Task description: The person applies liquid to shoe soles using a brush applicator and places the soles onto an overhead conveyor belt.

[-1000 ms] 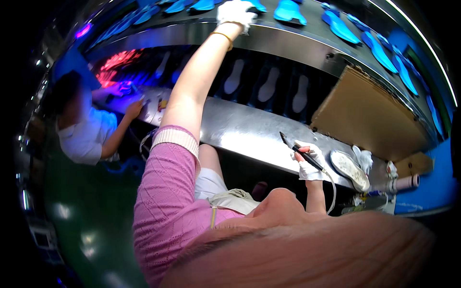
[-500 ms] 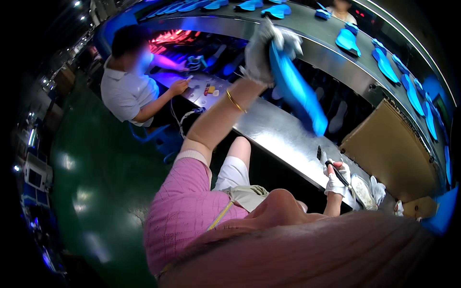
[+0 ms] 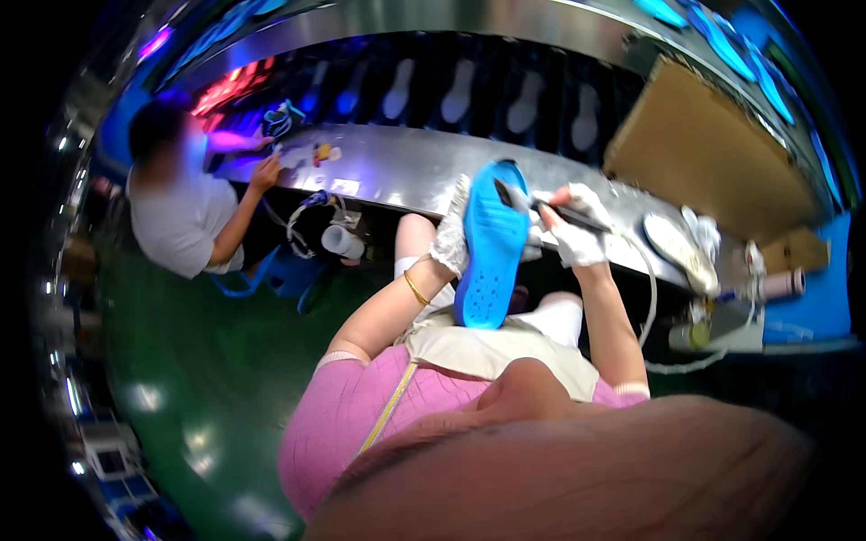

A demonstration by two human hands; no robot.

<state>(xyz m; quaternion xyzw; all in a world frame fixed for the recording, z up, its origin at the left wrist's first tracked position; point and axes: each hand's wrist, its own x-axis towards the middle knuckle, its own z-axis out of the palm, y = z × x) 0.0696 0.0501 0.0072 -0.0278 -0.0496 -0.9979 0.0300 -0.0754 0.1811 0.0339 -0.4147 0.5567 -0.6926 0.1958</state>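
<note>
A: Left hand [image 3: 448, 236], quick?
B: White glove worn, clamped on the left long edge of a blue sole [image 3: 492, 270]. Some fingers are hidden behind it.

A: Where's the sole held?
B: Between the two hands, above the lap. Its upper end is seen against the metal bench [image 3: 388, 171], its dotted lower end just by the beige cloth [image 3: 483, 352].

A: Right hand [image 3: 577, 233]?
B: White covering worn, fingertips left bare. Fingers are closed together on a black pen-like tool [image 3: 585, 218]. Its dark tip is pointed at the sole's upper part; whether the surface is touched can't be told.

A: Anything attached?
B: A pale cord [image 3: 651, 288] is run from the tool and looped down at the right.

A: Nearby stuff?
B: A white sole [image 3: 678, 251] is laid on the bench, right of the right hand. A cardboard sheet [image 3: 722, 171] is propped behind. More blue soles [image 3: 726, 45] are lined up at upper right. At left, a co-worker [image 3: 185, 216] is seated.
</note>
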